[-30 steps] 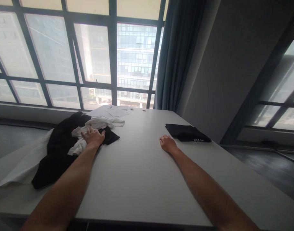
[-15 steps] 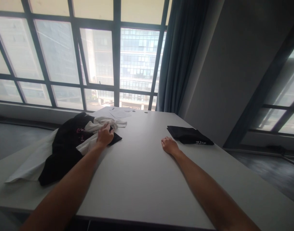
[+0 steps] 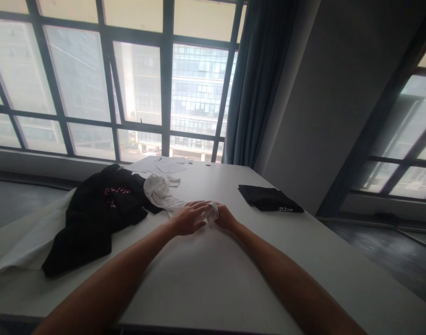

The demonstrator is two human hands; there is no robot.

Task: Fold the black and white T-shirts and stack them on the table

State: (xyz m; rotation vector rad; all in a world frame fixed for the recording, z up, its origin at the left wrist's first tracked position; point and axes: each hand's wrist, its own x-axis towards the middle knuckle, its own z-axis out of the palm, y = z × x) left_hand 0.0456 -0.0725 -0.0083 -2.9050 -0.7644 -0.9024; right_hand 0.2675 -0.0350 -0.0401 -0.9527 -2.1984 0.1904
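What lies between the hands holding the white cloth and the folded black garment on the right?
In the head view, only bare white tabletop separates the hands' white cloth from the folded black garment.

White garment [image 3: 171,197] now between both hands

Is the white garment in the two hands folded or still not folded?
Not folded. The white garment lies bunched and twisted, trailing from the black clothes to the left hand and right hand, which grip its end.

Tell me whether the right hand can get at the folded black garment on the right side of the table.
Probably yes: only bare table lies between the right hand and the folded black garment, though that hand now grips the white garment.
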